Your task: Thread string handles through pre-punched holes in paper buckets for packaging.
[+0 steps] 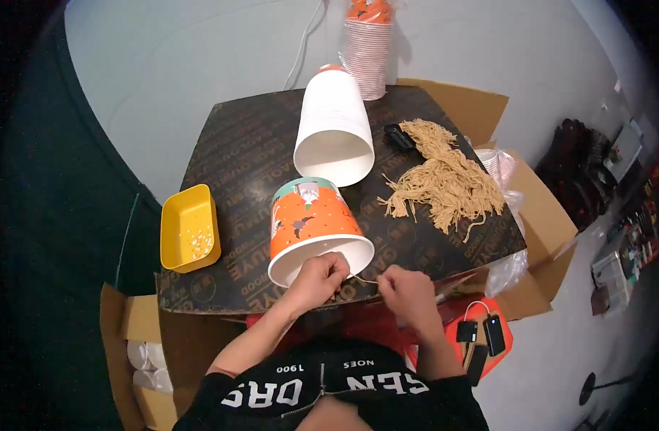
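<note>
An orange paper bucket point(316, 219) with a green band and printed figures lies on its side on the dark table, its white mouth facing me. At the lower rim of that mouth, my left hand point(319, 279) is closed in a pinch on a short tan string point(363, 279). My right hand point(407, 293) pinches the string's other end, just right of the bucket at the table's front edge. The string runs nearly straight between the two hands. Whether it passes through the bucket's wall is hidden by my left fingers.
Behind the bucket lies a stack of white buckets point(337, 115). A heap of tan strings point(452, 179) sits right, beside a black object point(401, 138). A yellow tray point(168, 241) with small white bits stands left. Wrapped paper cups point(367, 57) rise at the back; cardboard boxes point(541, 208) flank the table point(236, 158).
</note>
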`<state>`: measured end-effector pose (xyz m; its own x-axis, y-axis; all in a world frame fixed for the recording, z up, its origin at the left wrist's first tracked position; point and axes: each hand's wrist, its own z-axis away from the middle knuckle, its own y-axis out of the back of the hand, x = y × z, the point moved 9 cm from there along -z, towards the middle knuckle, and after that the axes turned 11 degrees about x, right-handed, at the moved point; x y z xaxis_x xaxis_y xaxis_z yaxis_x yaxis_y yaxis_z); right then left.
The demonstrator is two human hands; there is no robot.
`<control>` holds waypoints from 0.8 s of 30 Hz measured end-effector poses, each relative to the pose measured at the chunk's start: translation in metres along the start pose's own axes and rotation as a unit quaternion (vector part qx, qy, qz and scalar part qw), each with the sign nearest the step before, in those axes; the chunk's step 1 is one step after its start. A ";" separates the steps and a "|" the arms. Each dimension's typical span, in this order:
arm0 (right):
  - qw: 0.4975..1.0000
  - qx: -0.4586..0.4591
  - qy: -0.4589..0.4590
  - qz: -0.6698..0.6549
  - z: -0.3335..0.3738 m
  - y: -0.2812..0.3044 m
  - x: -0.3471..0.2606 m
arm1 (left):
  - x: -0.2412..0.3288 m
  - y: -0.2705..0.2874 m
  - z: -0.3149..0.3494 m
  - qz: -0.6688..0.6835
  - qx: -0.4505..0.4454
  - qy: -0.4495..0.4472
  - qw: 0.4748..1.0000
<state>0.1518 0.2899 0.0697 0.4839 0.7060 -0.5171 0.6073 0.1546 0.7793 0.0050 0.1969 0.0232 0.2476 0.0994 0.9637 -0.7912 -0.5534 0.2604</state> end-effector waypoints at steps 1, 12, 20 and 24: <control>0.999 -0.003 0.019 -0.031 0.003 0.001 -0.014 | 0.002 0.000 0.000 0.000 0.000 0.000 1.000; 0.964 0.034 0.046 -0.259 0.007 -0.037 -0.044 | -0.003 0.004 0.002 0.047 0.003 0.056 0.997; 0.972 0.013 0.004 -0.236 0.002 -0.055 -0.039 | -0.006 0.012 0.005 0.093 0.039 0.056 0.993; 0.976 0.052 0.011 -0.213 0.000 -0.053 -0.040 | -0.007 0.011 0.004 0.089 0.047 0.048 0.994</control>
<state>0.1004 0.2537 0.0493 0.1604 0.6082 -0.7774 0.8113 0.3673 0.4548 -0.0034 0.1866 0.0194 0.0507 0.0698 0.9963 -0.7604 -0.6440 0.0838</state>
